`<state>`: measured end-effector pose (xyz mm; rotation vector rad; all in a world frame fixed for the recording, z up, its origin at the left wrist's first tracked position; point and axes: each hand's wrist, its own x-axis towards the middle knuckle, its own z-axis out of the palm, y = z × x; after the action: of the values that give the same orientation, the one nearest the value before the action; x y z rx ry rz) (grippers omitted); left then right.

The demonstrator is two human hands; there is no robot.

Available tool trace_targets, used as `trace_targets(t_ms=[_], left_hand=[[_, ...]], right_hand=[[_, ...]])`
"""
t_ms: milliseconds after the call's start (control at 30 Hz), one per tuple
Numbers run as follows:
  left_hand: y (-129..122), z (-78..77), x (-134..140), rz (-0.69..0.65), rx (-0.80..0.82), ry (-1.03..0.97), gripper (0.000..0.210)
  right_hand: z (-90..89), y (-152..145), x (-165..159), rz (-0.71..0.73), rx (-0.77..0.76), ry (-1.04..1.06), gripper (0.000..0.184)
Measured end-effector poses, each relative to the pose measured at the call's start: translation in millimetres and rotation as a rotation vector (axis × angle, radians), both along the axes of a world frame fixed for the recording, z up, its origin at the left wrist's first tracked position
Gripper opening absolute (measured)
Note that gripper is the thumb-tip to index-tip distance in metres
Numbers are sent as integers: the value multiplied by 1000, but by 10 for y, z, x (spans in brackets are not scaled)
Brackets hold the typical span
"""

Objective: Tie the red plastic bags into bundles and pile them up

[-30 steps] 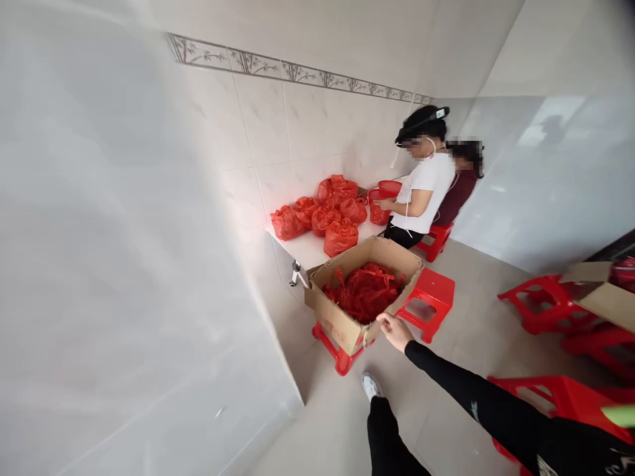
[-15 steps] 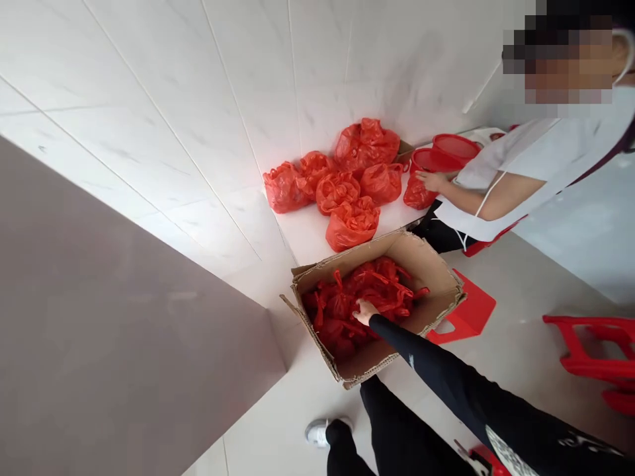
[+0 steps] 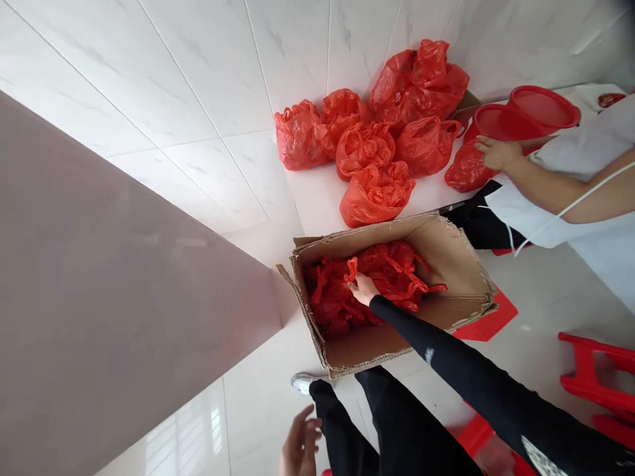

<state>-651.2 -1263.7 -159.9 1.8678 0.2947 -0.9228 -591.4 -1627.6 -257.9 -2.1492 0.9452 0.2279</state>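
Observation:
My right hand, in a black sleeve, reaches into an open cardboard box. Its fingers are closed on the tied top of a red plastic bag, which sticks up above them. Around it in the box lie several more knotted red plastic bags; their contents cannot be made out. Low in the view, my left hand is in the air near my leg, holding nothing, its fingers loosely bent and apart.
Several full red bags stand on a white surface against the tiled wall. A co-worker's hand touches a red bag beside red round containers. Red stools stand at right; a grey panel fills the left.
My right hand has closed on the top of a bag in the box. My left hand has come into view at the bottom. The view has shifted, with the co-worker's head now outside it.

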Motion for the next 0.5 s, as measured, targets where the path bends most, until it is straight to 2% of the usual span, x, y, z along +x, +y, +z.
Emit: trace_targets(t_ms=[100, 167, 267, 333, 400, 433, 500], left_hand=[[-446, 208, 158, 95, -212, 218, 57], [-783, 364, 234, 184, -367, 399, 57], [-1205, 540, 269, 233, -571, 755, 68], [-1341, 604, 242, 356, -655, 807, 59], [-1327, 630, 189, 520, -665, 721, 41], [-1271, 632, 156, 575, -651, 669, 34], [-1097, 623, 87, 614, -614, 570, 31]], right_hand=[[521, 122, -285, 18, -10, -122, 20], [906, 315, -474, 63, 23, -223, 20], [1451, 698, -750, 185, 131, -359, 12], [1730, 910, -903, 339, 252, -456, 10], [1876, 998, -988, 496, 327, -513, 19], [1879, 981, -993, 534, 351, -513, 21], [1718, 836, -913, 467, 330, -403, 17]])
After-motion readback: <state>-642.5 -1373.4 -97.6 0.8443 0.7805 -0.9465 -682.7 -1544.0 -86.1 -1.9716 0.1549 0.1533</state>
